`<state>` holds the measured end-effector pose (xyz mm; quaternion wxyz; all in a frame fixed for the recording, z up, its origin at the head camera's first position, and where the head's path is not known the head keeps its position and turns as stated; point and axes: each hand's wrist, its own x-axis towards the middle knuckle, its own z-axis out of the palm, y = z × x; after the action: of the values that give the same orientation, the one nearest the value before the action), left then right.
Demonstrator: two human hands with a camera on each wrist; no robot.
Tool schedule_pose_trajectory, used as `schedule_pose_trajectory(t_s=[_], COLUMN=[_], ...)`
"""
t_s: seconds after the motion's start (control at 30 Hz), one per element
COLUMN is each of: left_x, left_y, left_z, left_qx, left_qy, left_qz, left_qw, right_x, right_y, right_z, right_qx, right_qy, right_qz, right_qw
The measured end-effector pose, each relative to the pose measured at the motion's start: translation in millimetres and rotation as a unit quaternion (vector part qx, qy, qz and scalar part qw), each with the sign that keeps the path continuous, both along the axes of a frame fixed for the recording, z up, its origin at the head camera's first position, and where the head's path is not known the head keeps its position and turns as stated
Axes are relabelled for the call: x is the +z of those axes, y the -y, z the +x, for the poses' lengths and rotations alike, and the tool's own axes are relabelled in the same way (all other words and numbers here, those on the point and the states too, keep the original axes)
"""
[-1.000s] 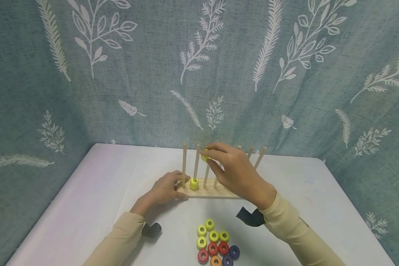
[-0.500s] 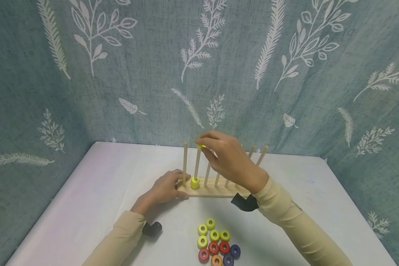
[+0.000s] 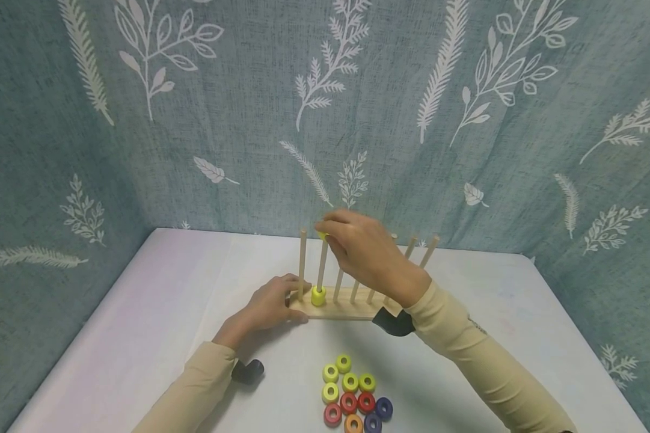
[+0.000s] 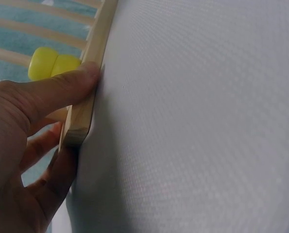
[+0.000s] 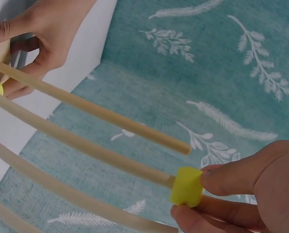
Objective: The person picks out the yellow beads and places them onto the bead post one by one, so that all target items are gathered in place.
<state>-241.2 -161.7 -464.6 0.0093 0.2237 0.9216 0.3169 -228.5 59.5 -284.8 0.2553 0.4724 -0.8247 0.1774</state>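
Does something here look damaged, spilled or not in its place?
Nothing stands out. The wooden rack rests on the table, the loose rings lie together in front of it, and no damage is visible.

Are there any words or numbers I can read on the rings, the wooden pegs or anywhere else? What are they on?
None that can be read.
A small dark mark on the right sleeve: too small to tell if it is writing.
The curtain shows white leaf pictures, no letters.
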Motion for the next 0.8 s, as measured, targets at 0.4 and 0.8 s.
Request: schedule_pose_trajectory(t_s=[0.4,0.8], left_x=[3.8,3.5], left_y=[-2.5,-4.7], left_z=[1.8,0.5], left_qx=[0.013,0.008], left_qy=[0.012,0.011], left_qz=[-0.006,-0.009], left_qw=[0.9998,0.9999], right_x=[0.2,-2.6], right_y=[-6,-30], right_z=[4.6,27.4], right_qx=[0.008,0.016], right_qy=[0.01,0.027], right_qz=[-0.005,-0.008], right_qw=[0.9999,0.9995])
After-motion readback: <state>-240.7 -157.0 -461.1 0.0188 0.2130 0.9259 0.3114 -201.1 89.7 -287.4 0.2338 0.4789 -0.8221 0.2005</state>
